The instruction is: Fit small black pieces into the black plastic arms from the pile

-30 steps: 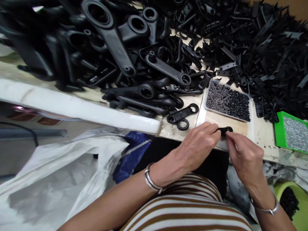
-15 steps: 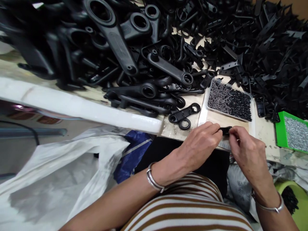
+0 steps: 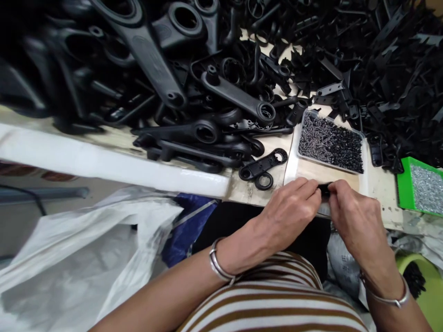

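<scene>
Between my two hands is a small black plastic part [image 3: 324, 188], mostly covered by my fingers. My left hand [image 3: 289, 210] pinches its left end, with the knuckles facing up. At the other end, the closed fingertips of my right hand [image 3: 355, 212] press on it. Just beyond the hands stands a clear plastic box [image 3: 362, 152] holding many tiny dark metal and black pieces. To the left of my left hand lie a black crank-shaped arm [image 3: 263, 165] and a black ring [image 3: 264, 181], close against each other on the table.
Large black crank arms [image 3: 152, 64] heap up at the back left, and smaller black parts [image 3: 391, 78] at the back right. A green tray [image 3: 405, 184] of small silvery pieces sits right. White foam [image 3: 173, 177] lines the table edge. A yellow-green bucket [image 3: 431, 281] stands lower right.
The view has shifted slightly. My fingers have closed in around the black part, so less of it shows, and my right fingertips are a little nearer my left hand.
</scene>
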Action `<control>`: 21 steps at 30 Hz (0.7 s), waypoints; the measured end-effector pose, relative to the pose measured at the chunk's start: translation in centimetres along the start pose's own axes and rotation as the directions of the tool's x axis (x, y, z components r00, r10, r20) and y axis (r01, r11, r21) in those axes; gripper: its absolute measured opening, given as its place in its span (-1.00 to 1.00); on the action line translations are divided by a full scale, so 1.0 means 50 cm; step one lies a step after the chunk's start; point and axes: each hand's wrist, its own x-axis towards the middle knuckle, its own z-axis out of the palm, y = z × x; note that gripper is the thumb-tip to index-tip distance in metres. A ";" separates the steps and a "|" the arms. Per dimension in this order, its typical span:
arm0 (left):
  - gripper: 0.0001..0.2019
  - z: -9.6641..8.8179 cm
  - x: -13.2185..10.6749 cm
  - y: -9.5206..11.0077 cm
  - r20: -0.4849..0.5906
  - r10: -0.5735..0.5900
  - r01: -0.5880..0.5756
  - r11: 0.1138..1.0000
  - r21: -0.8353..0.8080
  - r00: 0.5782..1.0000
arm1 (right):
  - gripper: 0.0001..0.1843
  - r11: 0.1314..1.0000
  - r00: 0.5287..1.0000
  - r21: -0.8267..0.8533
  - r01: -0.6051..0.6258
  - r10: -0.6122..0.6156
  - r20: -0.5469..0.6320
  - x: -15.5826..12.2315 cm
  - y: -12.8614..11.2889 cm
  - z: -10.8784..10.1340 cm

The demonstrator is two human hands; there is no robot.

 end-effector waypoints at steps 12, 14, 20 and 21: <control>-0.73 0.018 -0.006 -0.010 -0.167 -0.042 0.029 0.997 -0.077 0.985 | -0.90 0.844 0.980 0.515 -0.151 0.196 -0.034 0.000 0.015 0.027; -0.76 0.022 -0.009 -0.008 -0.231 -0.050 0.030 0.995 -0.092 0.972 | -0.89 0.574 0.926 0.788 -0.223 0.377 -0.013 -0.019 0.041 0.044; -0.85 0.027 -0.014 0.014 -0.418 -0.057 0.020 0.995 -0.093 0.907 | -0.60 0.003 0.807 0.983 -0.182 0.572 0.148 -0.055 0.030 0.074; -0.85 0.028 -0.014 0.018 -0.431 -0.049 0.011 0.996 -0.092 0.901 | -0.53 -0.098 0.824 0.978 -0.187 0.527 0.210 -0.053 0.021 0.075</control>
